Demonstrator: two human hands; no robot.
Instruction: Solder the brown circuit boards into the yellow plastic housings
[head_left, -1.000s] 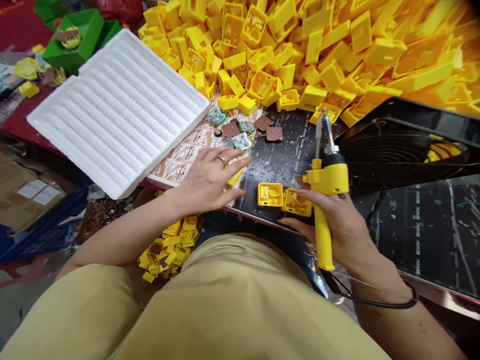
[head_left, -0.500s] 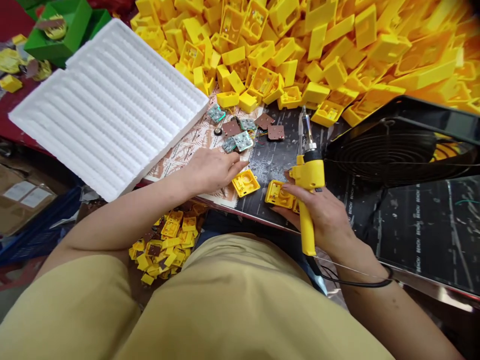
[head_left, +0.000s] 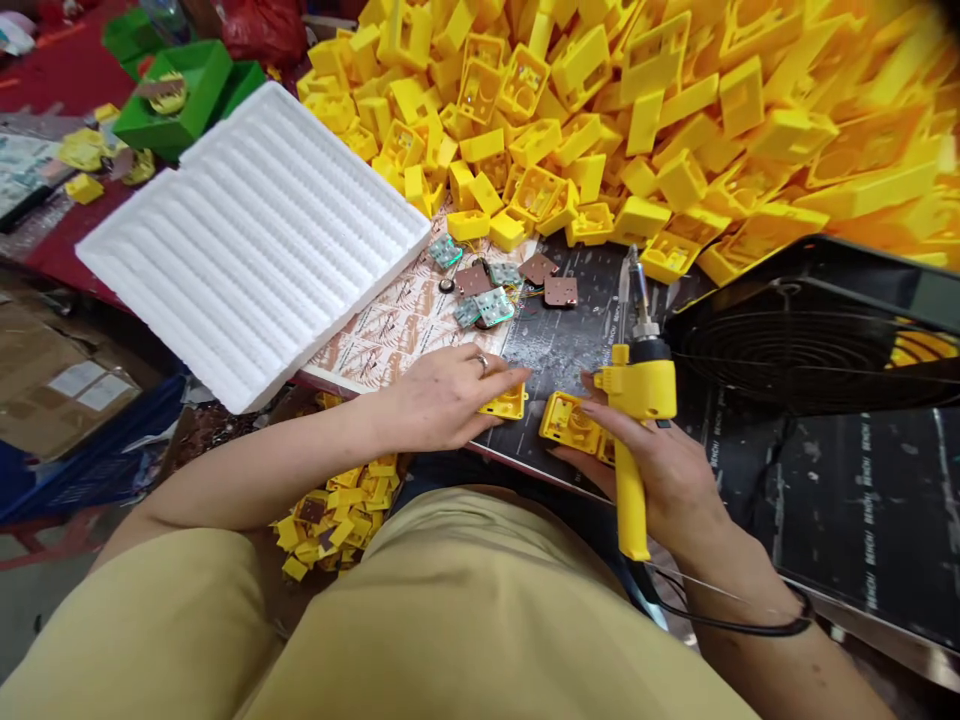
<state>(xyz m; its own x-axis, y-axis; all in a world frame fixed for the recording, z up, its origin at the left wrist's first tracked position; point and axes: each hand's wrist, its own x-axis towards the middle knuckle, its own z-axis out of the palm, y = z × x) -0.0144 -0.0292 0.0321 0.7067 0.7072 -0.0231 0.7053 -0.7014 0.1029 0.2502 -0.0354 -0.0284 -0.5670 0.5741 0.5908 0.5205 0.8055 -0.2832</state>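
My left hand (head_left: 459, 398) is closed around a small open yellow plastic case (head_left: 508, 402) at the table's near edge, its fingers covering much of the case. My right hand (head_left: 664, 465) grips a yellow soldering gun (head_left: 639, 395) with its metal tip pointing away from me. The fingers of that same hand also touch a second open yellow case (head_left: 571, 424), and part of another yellow piece shows behind the gun's handle. Beyond my hands lie several circuit boards, green ones (head_left: 495, 307) and brown ones (head_left: 561, 292), with thin wires among them.
A big heap of yellow cases (head_left: 540, 140) fills the back. The white ribbed foam tray (head_left: 255, 240) lies at left, with green boxes (head_left: 180, 110) behind it. A black fan (head_left: 795, 340) stands at right. More yellow parts (head_left: 345, 515) sit below the table edge.
My left hand has moved nearer and right, onto the yellow case that lay beside it, and closed on it. My right hand keeps the soldering gun. The whole view has shifted slightly.
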